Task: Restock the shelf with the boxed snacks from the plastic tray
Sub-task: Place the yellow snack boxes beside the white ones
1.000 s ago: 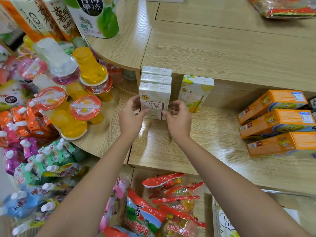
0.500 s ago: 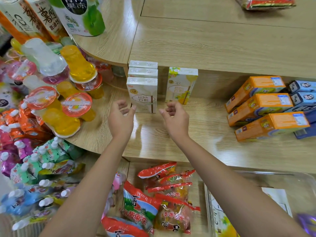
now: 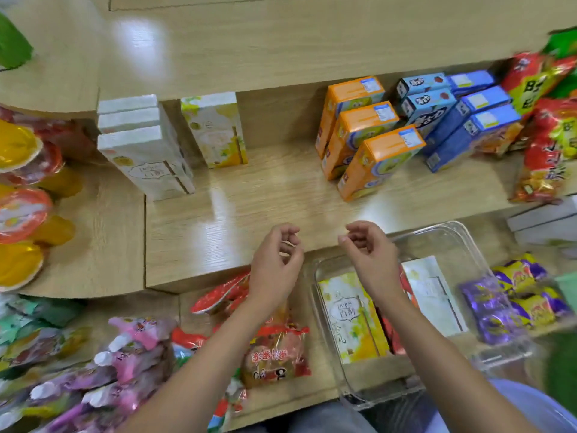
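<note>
I'm reading 百醇 on the yellow box [image 3: 352, 317] in the tray [image 3: 456, 228], the same characters on the front white box [image 3: 150, 167] on the shelf [image 3: 265, 198]. The rest is too blurred.

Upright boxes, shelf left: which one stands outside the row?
The yellow-printed box, alone to the right of the three white boxes lined up front to back. A gap separates it from them.

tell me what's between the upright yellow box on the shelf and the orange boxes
Nothing stands there. In the head view only bare wooden shelf runs between the upright yellow box and the orange boxes.
</note>
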